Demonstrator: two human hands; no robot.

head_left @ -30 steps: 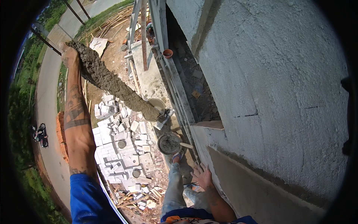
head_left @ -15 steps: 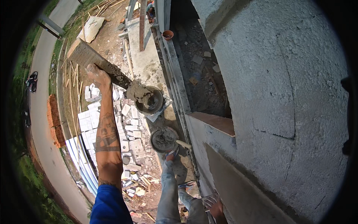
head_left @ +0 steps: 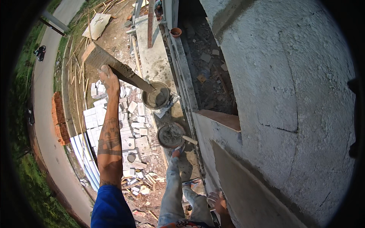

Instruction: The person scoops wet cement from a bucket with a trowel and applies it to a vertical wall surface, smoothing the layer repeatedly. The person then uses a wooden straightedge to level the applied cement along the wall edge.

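My left hand is closed around a long wooden board smeared with mortar along its side. The board slants down to the right, and its low end reaches over a round black tub holding wet mortar; whether it touches the mortar I cannot tell. Nearer to me, a second tub of mortar stands by my foot, with a pale handle sticking out over its rim. My right hand, fingers apart and holding nothing, is against the lower edge of the grey wall.
I stand on a narrow raised ledge. Below on the left lie white blocks and a red brick stack beside a road. A small orange bucket sits farther along, by a wall opening.
The mortar lump at the board's low end has gone from it, and the tub's contents now show. The whole view has shifted slightly. A motorcycle on the road has moved farther away.
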